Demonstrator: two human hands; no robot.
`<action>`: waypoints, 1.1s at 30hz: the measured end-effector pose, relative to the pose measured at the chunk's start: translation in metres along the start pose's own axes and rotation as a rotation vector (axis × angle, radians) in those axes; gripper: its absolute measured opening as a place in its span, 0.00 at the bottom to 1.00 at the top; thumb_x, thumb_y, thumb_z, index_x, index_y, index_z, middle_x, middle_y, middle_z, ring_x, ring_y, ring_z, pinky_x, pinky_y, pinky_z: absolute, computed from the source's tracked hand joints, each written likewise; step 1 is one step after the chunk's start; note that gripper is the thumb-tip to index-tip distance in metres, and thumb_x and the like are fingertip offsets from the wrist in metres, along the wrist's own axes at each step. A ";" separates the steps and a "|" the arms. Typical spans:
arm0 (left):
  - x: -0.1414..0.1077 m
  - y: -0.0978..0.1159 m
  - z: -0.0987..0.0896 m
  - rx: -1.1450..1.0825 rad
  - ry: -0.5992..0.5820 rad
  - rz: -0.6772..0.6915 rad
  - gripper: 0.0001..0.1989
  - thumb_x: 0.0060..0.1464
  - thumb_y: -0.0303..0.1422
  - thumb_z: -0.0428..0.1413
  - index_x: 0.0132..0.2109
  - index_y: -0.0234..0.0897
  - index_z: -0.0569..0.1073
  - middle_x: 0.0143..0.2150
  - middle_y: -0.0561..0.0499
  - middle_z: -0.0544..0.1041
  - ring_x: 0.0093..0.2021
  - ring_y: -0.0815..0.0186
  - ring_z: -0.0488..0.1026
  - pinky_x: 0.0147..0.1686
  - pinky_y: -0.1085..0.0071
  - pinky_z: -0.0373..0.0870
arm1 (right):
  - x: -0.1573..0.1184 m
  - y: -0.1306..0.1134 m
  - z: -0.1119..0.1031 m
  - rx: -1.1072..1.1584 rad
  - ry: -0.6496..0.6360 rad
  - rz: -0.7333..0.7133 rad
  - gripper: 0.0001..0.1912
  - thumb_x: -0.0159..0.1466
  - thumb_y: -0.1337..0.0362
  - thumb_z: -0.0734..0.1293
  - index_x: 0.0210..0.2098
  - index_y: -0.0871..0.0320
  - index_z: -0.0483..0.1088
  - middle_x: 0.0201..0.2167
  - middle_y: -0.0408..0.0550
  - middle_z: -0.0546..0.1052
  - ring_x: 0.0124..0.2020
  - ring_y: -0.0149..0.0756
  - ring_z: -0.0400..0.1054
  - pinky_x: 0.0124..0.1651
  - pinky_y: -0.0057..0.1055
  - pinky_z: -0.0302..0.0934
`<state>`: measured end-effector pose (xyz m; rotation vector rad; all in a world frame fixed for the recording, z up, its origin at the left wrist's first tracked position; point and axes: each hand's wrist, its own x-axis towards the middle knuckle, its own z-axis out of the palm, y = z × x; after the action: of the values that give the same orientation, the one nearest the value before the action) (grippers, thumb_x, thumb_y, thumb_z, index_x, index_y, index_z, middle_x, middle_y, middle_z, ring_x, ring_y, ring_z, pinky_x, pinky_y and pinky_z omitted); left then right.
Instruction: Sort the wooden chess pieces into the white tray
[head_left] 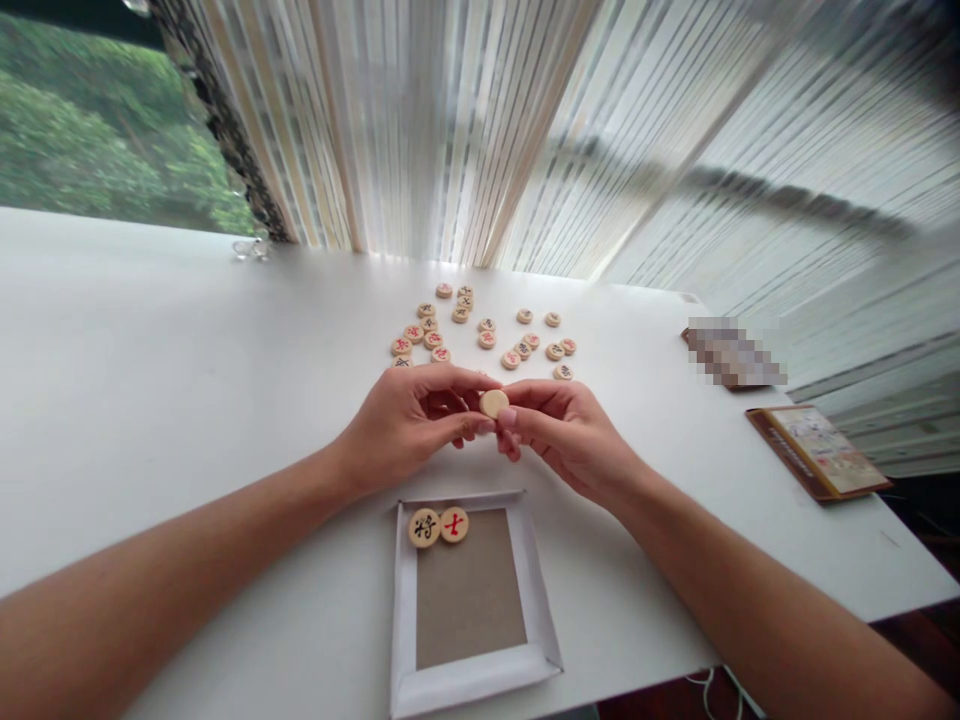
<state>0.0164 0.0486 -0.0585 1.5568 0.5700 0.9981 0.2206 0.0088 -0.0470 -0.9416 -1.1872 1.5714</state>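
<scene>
Between the fingertips of both hands is a round wooden Chinese chess piece [494, 404], its plain blank face toward me. My left hand [420, 415] pinches it from the left, and my right hand [566, 430] grips it from the right with thumb and fingers. Just below the hands lies a shallow white box tray [403, 610] with a grey-brown bottom. Two pieces sit side by side in its upper left corner: one with a black character [424, 528], the other with a red character [454, 525].
Beyond my hands, several more chess pieces [487, 339] with red or black characters are scattered on the white table [225, 380]. A brown-edged box [821, 450] and a blurred-out item [731, 355] lie at the right. A striped string curtain [450, 130] hangs behind the table.
</scene>
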 end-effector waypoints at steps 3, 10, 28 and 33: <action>-0.001 0.001 0.001 0.007 0.001 0.014 0.12 0.56 0.28 0.71 0.47 0.30 0.85 0.33 0.48 0.85 0.27 0.70 0.79 0.30 0.77 0.80 | 0.000 0.001 0.001 -0.007 -0.003 0.009 0.16 0.52 0.59 0.86 0.35 0.60 0.84 0.26 0.44 0.81 0.24 0.28 0.71 0.30 0.25 0.67; -0.004 0.002 0.003 0.099 -0.056 0.063 0.10 0.60 0.28 0.68 0.49 0.34 0.86 0.37 0.46 0.87 0.36 0.64 0.86 0.37 0.74 0.83 | -0.002 0.004 0.002 -0.075 0.049 0.016 0.16 0.54 0.56 0.85 0.31 0.60 0.81 0.21 0.42 0.78 0.21 0.27 0.68 0.25 0.24 0.62; -0.004 0.004 0.003 0.080 -0.062 0.047 0.09 0.58 0.28 0.69 0.47 0.34 0.86 0.37 0.46 0.87 0.36 0.63 0.86 0.37 0.73 0.84 | -0.003 0.002 0.004 -0.133 0.068 -0.028 0.19 0.58 0.51 0.83 0.29 0.60 0.81 0.20 0.43 0.78 0.20 0.29 0.69 0.26 0.26 0.65; -0.003 0.001 0.002 0.005 0.009 -0.017 0.12 0.56 0.29 0.71 0.48 0.31 0.85 0.34 0.46 0.86 0.31 0.65 0.83 0.32 0.73 0.82 | -0.001 0.001 0.002 -0.051 0.019 -0.021 0.15 0.60 0.54 0.82 0.34 0.60 0.83 0.24 0.44 0.80 0.24 0.30 0.71 0.29 0.27 0.66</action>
<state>0.0166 0.0448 -0.0584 1.5499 0.5912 0.9914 0.2189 0.0068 -0.0476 -0.9721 -1.2248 1.5189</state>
